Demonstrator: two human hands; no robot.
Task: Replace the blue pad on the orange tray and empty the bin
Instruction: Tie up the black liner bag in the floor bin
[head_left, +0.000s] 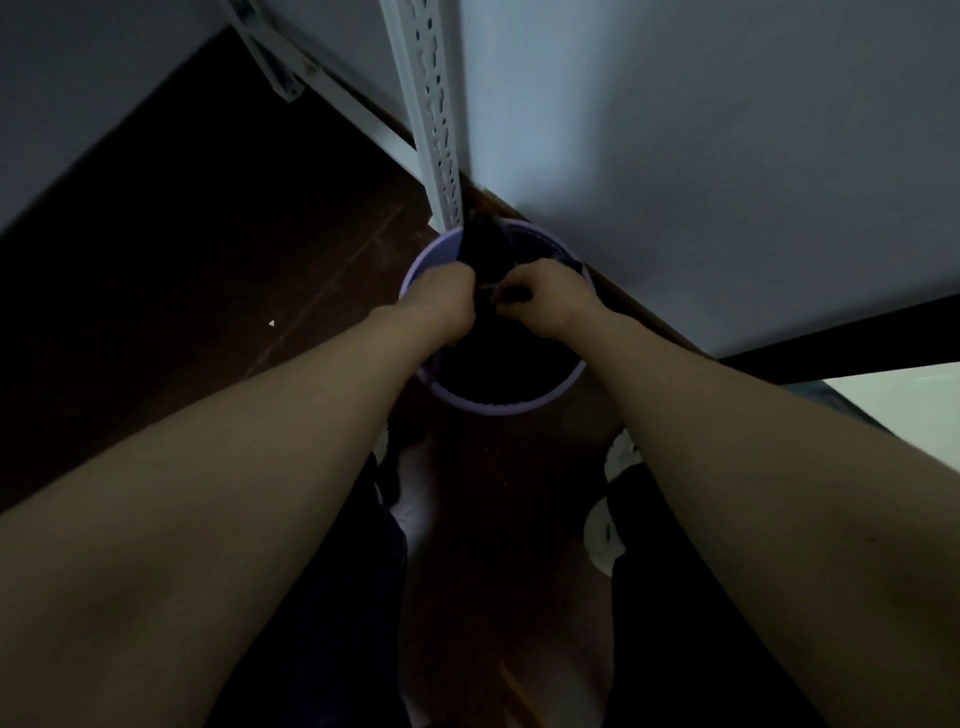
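Observation:
A round lilac bin (504, 408) stands on the dark wooden floor in a wall corner, lined with a black bag (485, 249). Both my arms reach down over its mouth. My left hand (441, 301) is closed on the black bag at the bin's far left rim. Just to the right of it, my right hand (545, 301) also pinches the bag's gathered top. The bag bunches up between the two hands. The bin's inside is too dark to see. No orange tray or blue pad is in view.
A white perforated metal upright (434, 114) rises directly behind the bin against the pale wall (701, 156). A dark shelf edge (841, 348) juts in at the right. My legs and white shoes (602, 530) stand just before the bin.

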